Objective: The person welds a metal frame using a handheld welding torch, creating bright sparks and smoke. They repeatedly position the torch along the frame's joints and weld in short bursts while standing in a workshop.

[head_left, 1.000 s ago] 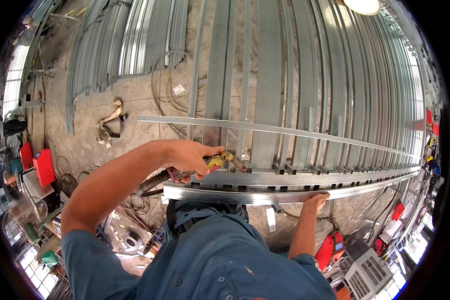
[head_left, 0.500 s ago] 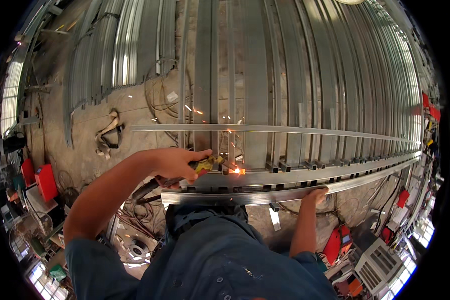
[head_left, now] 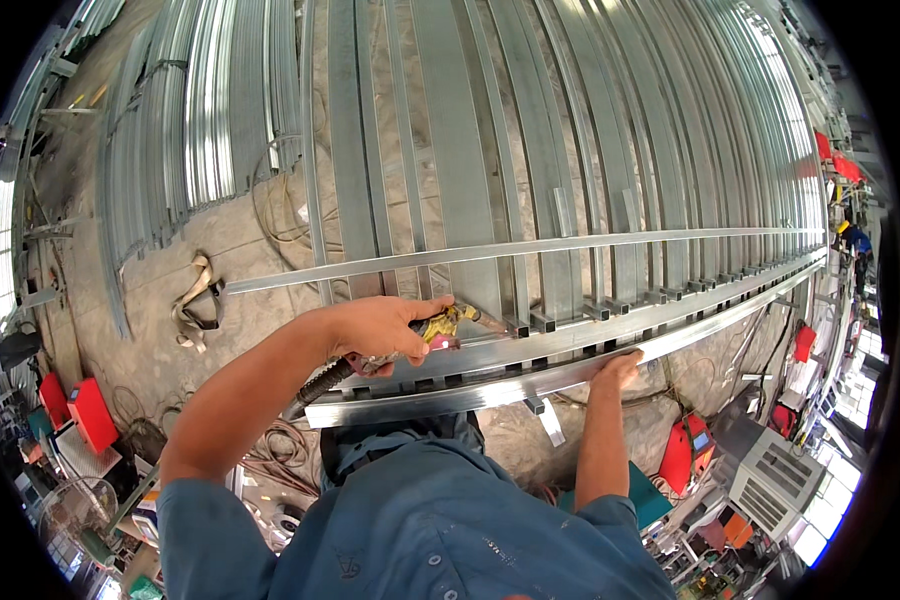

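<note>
My left hand (head_left: 378, 328) is wrapped round the yellow and red-marked handle of a welding torch (head_left: 458, 318). Its nozzle points right, close to the end of a square metal tube (head_left: 519, 331) at the near rail (head_left: 560, 334). No bright arc or sparks show at the tip. On the near side, my right hand (head_left: 618, 370) grips the closest long metal tube (head_left: 440, 400), fingers over its upper edge. Several square tubes run away from me beneath a thin cross bar (head_left: 410, 262), their ends meeting the near rail.
Bundled metal tubes (head_left: 208, 120) lie at the far left. A beige strap (head_left: 196, 300) and coiled cables (head_left: 282, 450) rest on the floor. Red machines stand left (head_left: 92, 415) and right (head_left: 686, 450), and a pale louvred box (head_left: 770, 478) sits at the lower right.
The bright arc and flying sparks at the torch tip are gone. My left hand and the torch have shifted right along the rail, to another tube end. My right hand still holds the near tube.
</note>
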Demonstrator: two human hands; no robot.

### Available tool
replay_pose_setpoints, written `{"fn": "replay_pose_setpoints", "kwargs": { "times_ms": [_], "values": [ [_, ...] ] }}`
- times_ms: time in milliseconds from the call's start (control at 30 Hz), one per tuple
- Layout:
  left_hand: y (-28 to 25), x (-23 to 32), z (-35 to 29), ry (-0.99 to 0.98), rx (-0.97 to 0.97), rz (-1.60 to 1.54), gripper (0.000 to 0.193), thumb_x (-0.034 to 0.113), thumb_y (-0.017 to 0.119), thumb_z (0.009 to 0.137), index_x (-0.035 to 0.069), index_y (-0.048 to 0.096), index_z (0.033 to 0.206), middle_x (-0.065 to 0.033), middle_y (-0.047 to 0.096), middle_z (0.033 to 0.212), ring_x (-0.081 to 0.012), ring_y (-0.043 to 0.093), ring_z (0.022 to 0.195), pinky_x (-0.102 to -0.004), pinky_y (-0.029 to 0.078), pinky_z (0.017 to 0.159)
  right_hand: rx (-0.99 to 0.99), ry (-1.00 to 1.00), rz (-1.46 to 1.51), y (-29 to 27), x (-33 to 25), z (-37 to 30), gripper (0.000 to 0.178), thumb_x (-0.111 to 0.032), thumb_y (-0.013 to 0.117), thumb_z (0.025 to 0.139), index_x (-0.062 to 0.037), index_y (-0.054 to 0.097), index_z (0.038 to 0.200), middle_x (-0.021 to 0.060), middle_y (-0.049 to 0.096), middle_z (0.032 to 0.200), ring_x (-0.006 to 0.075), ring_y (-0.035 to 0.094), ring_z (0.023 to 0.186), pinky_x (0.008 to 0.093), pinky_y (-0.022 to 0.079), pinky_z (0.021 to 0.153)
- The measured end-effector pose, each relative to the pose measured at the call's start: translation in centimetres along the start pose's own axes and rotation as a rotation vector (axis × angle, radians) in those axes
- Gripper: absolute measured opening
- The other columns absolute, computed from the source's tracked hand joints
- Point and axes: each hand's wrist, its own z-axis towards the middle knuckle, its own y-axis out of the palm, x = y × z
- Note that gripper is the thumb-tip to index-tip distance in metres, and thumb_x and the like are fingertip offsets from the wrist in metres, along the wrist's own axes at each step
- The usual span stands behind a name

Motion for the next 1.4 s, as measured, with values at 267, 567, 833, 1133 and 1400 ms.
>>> {"fn": "replay_pose_setpoints", "kwargs": {
  "times_ms": [267,567,833,1133,1400],
  "values": [
    [-0.3,0.3,1.4,-0.011,-0.048,-0.021,0.091,0.016,0.064,0.091,0.024,0.019,0.17,-0.0046,0.068,0.095,-0.0121,0.058,0.064,-0.0266,0.05,0.056,0.031,0.029,0.028,0.3,-0.1,-0.6,0.07,-0.059,0.049,0.105,0.0035,0.062,0.135,0.0164,0.067,0.131,0.0278,0.066,0.109,0.0434,0.056,0.091],
    [-0.4,0.2,2.0,-0.005,-0.041,0.011,0.095,0.012,0.067,0.088,0.031,0.021,0.169,-0.006,0.062,0.091,-0.014,0.058,0.06,-0.0289,0.049,0.051,-0.039,-0.084,-0.004,0.1,1.7,2.1,0.07,-0.054,0.043,0.108,0.0086,0.061,0.134,0.0219,0.068,0.127,0.0334,0.067,0.11,0.0467,0.055,0.095],
    [0.4,1.7,1.0,-0.067,-0.014,0.082,0.091,0.007,0.063,0.094,0.031,0.018,0.169,-0.0049,0.056,0.083,-0.0119,0.052,0.057,-0.0295,0.047,0.05,-0.164,-0.183,-0.049,-0.8,3.6,4.9,0.074,-0.057,0.043,0.105,0.0074,0.058,0.137,0.0211,0.067,0.132,0.0335,0.072,0.106,0.0434,0.062,0.081],
    [1.5,1.1,-1.1,-0.008,0.011,0.095,0.09,0.014,0.063,0.095,0.031,0.016,0.17,-0.0042,0.065,0.1,-0.0136,0.064,0.062,-0.0286,0.051,0.054,0.051,-0.107,-0.138,-0.2,2.4,3.8,0.073,-0.058,0.046,0.104,0.0043,0.056,0.141,0.0205,0.067,0.132,0.0345,0.069,0.11,0.0459,0.057,0.092],
    [1.6,6.9,-2.9,0.061,0.082,0.208,0.086,0.015,0.062,0.097,0.032,0.019,0.169,-0.002,0.065,0.094,-0.0114,0.06,0.059,-0.0283,0.051,0.054,0.033,-0.056,-0.076,0.2,0.7,0.5,0.07,-0.058,0.046,0.106,0.0019,0.06,0.139,0.0195,0.068,0.131,0.0332,0.068,0.113,0.0453,0.055,0.097]
  ]
}}
